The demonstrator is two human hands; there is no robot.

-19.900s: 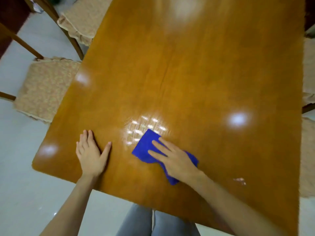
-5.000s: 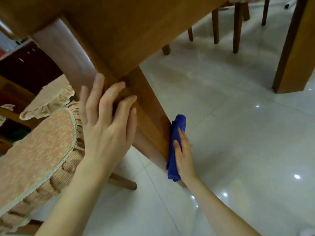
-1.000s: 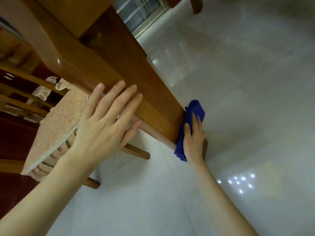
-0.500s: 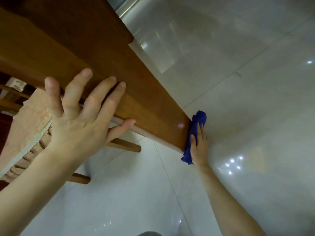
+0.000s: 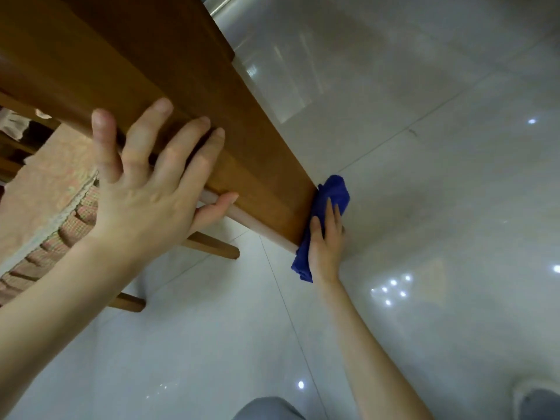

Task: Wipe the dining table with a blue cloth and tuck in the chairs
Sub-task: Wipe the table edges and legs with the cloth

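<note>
I look from low down along a brown wooden table leg (image 5: 248,153) that slants from the upper left to the white floor. My left hand (image 5: 151,189) lies flat on the leg with fingers spread and the thumb under its edge. My right hand (image 5: 325,241) presses the blue cloth (image 5: 333,192) against the leg's lower end, close to the floor. The cloth sticks out above and below that hand. A chair with a beige padded seat cushion (image 5: 51,201) stands at the left, behind my left hand.
Two wooden chair legs (image 5: 212,245) rest on the glossy white tiled floor (image 5: 424,177) under the cushion. More chair frames show dimly at the far left. My grey-trousered knees (image 5: 266,409) are at the bottom edge. Open floor spreads to the right.
Over the last second my right hand and the cloth slid down the leg to its foot. My left hand stayed on the leg. The view tilted further down.
</note>
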